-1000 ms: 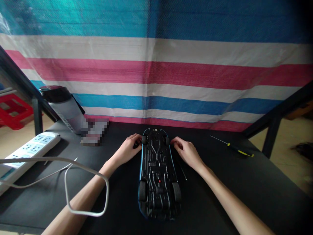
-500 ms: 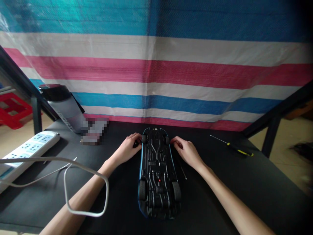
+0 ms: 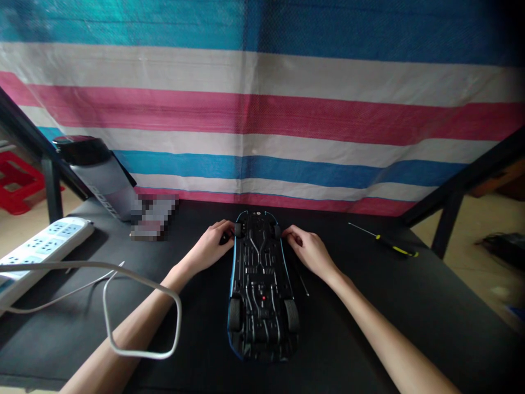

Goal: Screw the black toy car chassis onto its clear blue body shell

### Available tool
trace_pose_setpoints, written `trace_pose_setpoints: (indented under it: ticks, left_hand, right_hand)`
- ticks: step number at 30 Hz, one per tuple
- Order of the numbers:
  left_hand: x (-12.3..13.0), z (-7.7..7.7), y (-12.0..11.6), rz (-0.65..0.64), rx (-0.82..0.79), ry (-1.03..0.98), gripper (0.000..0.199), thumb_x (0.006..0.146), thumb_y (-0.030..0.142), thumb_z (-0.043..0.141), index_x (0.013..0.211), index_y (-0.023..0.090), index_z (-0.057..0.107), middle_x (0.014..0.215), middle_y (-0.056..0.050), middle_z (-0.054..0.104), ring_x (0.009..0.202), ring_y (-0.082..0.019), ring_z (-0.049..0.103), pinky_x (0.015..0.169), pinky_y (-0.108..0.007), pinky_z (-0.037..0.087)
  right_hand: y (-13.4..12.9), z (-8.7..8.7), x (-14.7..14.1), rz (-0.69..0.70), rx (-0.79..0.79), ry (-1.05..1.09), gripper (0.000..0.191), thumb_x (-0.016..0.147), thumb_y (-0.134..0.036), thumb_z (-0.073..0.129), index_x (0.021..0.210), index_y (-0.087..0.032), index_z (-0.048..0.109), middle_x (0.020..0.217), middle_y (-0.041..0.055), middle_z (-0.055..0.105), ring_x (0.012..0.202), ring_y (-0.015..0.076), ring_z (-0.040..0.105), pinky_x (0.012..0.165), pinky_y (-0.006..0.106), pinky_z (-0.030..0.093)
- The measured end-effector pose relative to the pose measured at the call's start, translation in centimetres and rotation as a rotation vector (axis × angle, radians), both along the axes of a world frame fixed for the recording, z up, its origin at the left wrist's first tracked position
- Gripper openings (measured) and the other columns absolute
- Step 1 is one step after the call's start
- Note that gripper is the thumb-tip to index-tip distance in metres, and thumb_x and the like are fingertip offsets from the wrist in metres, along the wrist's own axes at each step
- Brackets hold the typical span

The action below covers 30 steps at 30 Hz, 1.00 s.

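A toy car with blue body edges lies upside down on the black tabletop, its dark underside and wheels facing up. At the far end, my left hand has its fingers curled in against the car's left side by the wheel. On the opposite side, my right hand is closed too, its fingertips at the car's edge near the other far wheel. The fingertips of both hands are partly hidden. A thin metal rod lies beside the car, below my right hand; its other end is hard to see.
To the right lies a screwdriver with a black and yellow handle. A grey bottle, a blurred-out item and a white power strip are at left. A white cable loops over my left forearm. Striped sheeting hangs behind.
The whole view has shifted slightly, so things sit a little further left and higher. Both hands stay at the sides of the toy car, which has not visibly moved on the table.
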State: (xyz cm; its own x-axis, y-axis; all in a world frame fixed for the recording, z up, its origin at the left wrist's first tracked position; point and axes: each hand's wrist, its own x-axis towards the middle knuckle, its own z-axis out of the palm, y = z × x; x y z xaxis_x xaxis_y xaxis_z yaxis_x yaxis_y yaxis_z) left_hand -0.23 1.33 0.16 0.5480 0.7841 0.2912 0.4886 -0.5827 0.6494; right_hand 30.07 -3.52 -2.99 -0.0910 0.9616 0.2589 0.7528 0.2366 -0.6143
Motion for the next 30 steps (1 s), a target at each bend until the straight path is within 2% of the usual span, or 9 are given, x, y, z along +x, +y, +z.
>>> trace_pose_setpoints:
  ticks: [10,22,30]
  left_hand:
    - [0.00,0.11,0.00,-0.004,-0.003,0.001,0.013,0.088,0.014,0.056,0.098,0.019,0.063,0.096,-0.003,0.064,0.088,-0.018,0.061,0.077,-0.029,0.048]
    - [-0.05,-0.48,0.30,-0.010,0.009,-0.007,0.014,0.088,0.014,0.057,0.099,0.020,0.062,0.095,-0.003,0.063,0.089,-0.019,0.060,0.080,-0.029,0.048]
    - [-0.01,-0.09,0.19,-0.011,-0.002,0.002,0.012,0.089,0.015,0.057,0.098,0.020,0.062,0.095,-0.003,0.063,0.089,-0.019,0.061,0.079,-0.029,0.048]
  right_hand:
    - [-0.01,0.05,0.02,-0.001,0.005,-0.009,0.020,0.095,-0.026,0.047,0.096,-0.027,0.067,0.084,0.0009,0.072,0.073,0.0191,0.066,0.062,0.026,0.041]
    - [0.01,0.20,0.04,-0.003,0.003,-0.021,0.020,0.095,-0.026,0.048,0.097,-0.027,0.068,0.081,-0.0002,0.070,0.070,0.0177,0.065,0.063,0.026,0.040]
    - [-0.02,0.27,0.00,-0.006,0.005,-0.024,0.020,0.095,-0.027,0.048,0.097,-0.027,0.068,0.081,0.0003,0.071,0.070,0.0185,0.065,0.062,0.026,0.039]
